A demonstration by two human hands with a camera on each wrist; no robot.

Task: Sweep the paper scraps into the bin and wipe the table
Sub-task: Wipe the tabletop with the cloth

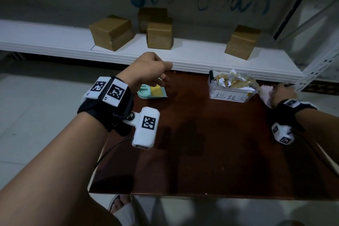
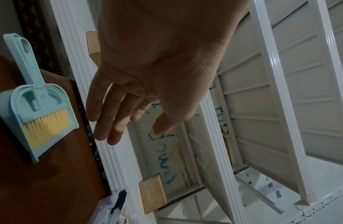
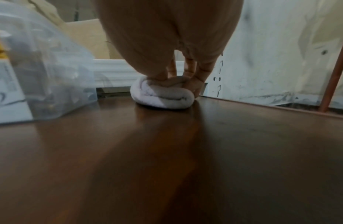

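Observation:
A clear plastic bin point(image 1: 230, 91) heaped with paper scraps point(image 1: 233, 79) stands at the far right of the dark wooden table point(image 1: 201, 152). My right hand point(image 1: 280, 91) grips a bunched white cloth point(image 1: 265, 94) just right of the bin; in the right wrist view the thumb and fingers of that hand point(image 3: 178, 81) close round the cloth point(image 3: 162, 97), which lies on the table point(image 3: 166, 166). A teal dustpan with a yellow-bristled brush point(image 1: 153, 92) lies at the far left. My left hand point(image 1: 165, 79) hovers over it, fingers relaxed and empty point(image 2: 128, 128), beside the dustpan point(image 2: 38, 115).
A white shelf point(image 1: 55, 42) runs behind the table and carries several cardboard boxes point(image 1: 111, 32). A perforated metal rack upright point(image 1: 319, 68) stands at the far right corner. A slippered foot point(image 1: 121, 205) shows below the near table edge.

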